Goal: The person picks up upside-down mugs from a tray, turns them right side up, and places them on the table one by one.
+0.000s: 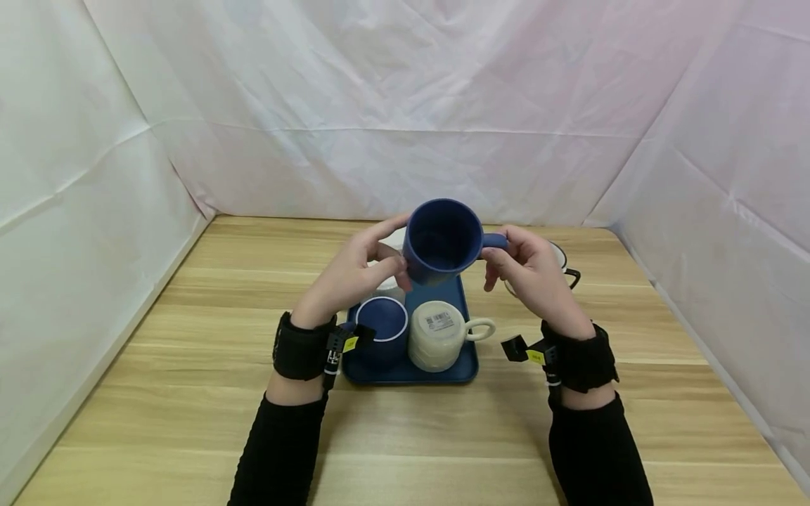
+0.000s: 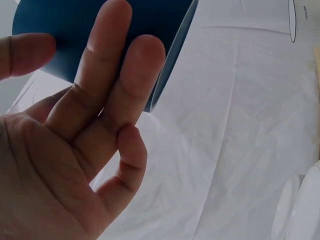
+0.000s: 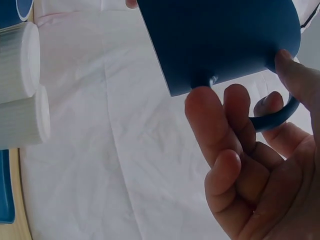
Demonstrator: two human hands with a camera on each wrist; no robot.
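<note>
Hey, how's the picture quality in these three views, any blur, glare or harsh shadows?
Head view: even, soft light, no glare, only faint shadows on the table, the blue mug sharp. Left wrist view: the left hand fills the frame, close and slightly soft, the mug cropped. Right wrist view: the right hand is a little blurred, the mug's underside dark and shaded.

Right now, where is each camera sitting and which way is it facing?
Head: worn on the head, looking forward and down at the table; shows both forearms, left hand and right hand holding the dark blue mug over the blue tray.
Left wrist: at the left wrist, looking up along the palm; fingers lie on the mug wall.
Right wrist: at the right wrist, looking up; fingers at the handle.
Shared: all three show the mug.
</note>
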